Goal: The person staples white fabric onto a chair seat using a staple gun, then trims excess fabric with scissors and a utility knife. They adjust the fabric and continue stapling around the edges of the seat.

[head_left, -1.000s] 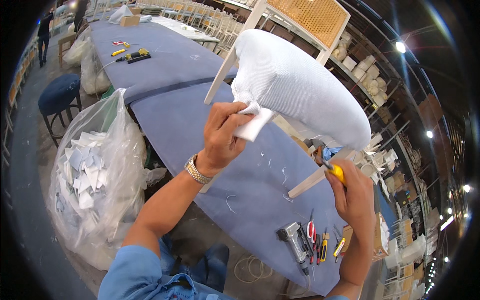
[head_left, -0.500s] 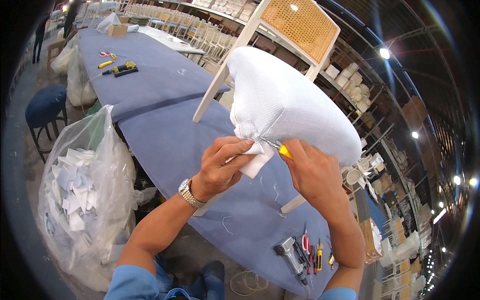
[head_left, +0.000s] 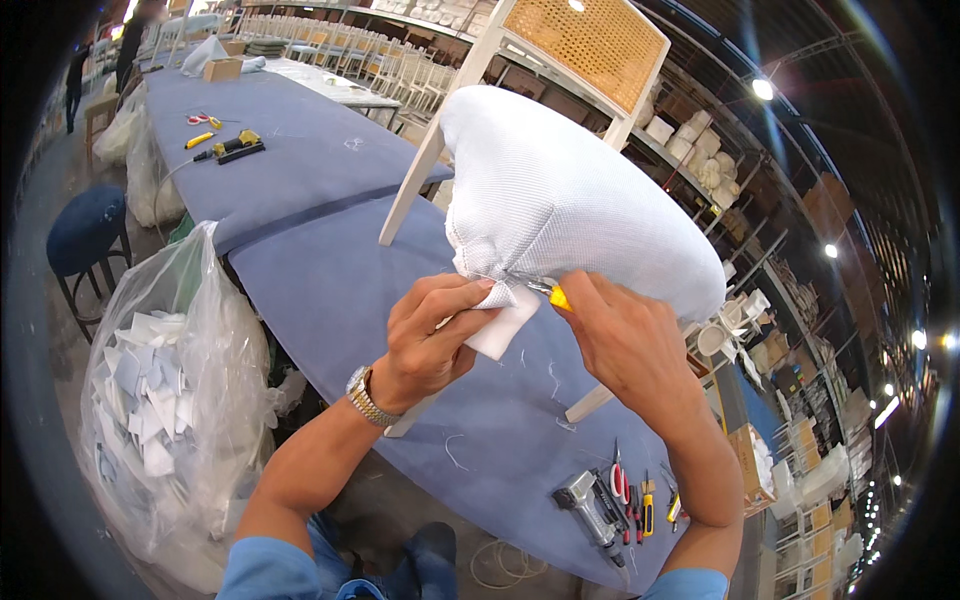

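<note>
A chair with a cane-panelled back (head_left: 585, 45) stands on the cloth-covered table, its seat padded in pale blue-white woven fabric (head_left: 590, 200). At the seat's near corner my left hand (head_left: 435, 335) is closed on a gathered flap of fabric (head_left: 497, 297). A piece of white padding (head_left: 503, 325) hangs just below that flap. My right hand (head_left: 630, 335) grips a yellow-handled utility knife (head_left: 558, 297), its metal end lying against the fabric next to my left fingertips. The exact line of contact is too small to tell.
A clear plastic bag (head_left: 165, 420) of white and blue scraps stands left of the table (head_left: 340, 300). Near the front edge lie a staple gun (head_left: 590, 515), red-handled scissors (head_left: 619, 485) and several hand tools. Another staple gun (head_left: 235, 147) and a yellow cutter (head_left: 199, 140) lie farther off. A dark blue stool (head_left: 87, 230) stands at left.
The whole view has shifted slightly. Both hands keep their grips at the seat corner; the knife's metal end lies flatter along the fabric, and more of the white padding shows below the flap.
</note>
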{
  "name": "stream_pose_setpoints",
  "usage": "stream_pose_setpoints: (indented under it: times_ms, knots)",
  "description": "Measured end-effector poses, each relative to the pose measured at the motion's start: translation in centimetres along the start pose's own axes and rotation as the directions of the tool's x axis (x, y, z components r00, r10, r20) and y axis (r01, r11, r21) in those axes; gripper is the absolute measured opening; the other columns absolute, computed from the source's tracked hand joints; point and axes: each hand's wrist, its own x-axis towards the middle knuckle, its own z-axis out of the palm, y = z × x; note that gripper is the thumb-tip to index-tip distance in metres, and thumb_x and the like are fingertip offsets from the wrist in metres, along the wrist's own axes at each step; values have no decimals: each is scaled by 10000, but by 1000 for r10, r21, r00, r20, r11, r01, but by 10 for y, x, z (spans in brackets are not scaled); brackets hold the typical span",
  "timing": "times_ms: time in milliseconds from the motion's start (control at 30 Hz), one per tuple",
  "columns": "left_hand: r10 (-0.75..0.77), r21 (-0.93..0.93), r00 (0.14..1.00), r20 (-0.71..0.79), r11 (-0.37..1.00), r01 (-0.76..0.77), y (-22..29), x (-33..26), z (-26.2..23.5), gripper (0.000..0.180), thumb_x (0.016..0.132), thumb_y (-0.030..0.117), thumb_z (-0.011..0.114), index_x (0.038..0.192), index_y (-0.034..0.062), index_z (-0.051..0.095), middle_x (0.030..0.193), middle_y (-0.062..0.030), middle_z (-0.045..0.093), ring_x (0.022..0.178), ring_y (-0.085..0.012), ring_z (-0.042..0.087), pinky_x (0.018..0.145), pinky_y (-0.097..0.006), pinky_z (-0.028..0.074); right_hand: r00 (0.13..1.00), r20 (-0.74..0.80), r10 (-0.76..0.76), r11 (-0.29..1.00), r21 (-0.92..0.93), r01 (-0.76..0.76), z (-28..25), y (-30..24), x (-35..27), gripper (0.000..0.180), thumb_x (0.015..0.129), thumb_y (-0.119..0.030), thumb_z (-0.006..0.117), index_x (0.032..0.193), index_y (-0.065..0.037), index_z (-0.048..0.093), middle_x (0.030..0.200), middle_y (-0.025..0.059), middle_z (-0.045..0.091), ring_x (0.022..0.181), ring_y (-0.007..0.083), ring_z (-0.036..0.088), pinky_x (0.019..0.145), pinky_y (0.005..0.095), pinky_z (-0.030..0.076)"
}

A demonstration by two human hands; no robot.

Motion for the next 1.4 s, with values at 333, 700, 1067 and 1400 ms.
stream_pose_setpoints:
  times_ms: [333,700,1067,1400]
  knots:
    - [26,18,998,50,999,-27,-5,-4,3,321,619,57,904,850,39,682,1050,-101,660,928,-241,650,755,-330,576,999,18,-39,998,40,39,4,15,0,89,913,-100,567,982,-84,513,818,74,622,688,283,677,546,392,509]
    - [-53,-20,994,100,998,55,-6,3,-3,380,621,53,913,920,40,678,1039,-123,671,924,-245,684,768,-331,588,999,42,-24,998,62,21,4,18,0,96,919,-109,542,1008,-85,513,856,88,646,716,324,678,568,423,516]
    - [-101,-175,989,109,977,120,-13,7,-7,313,656,-42,772,950,14,680,1076,-172,686,901,-264,705,780,-350,592,998,56,0,996,86,-5,6,19,-2,92,976,-167,503,1003,-79,500,820,105,634,735,345,660,575,455,482]
    - [-302,-319,948,101,892,319,-10,9,-8,170,791,-44,752,924,5,658,1061,-152,693,902,-190,699,776,-293,568,996,87,19,997,76,-25,0,17,0,90,979,-155,489,992,-66,481,813,111,636,733,358,650,588,454,482]
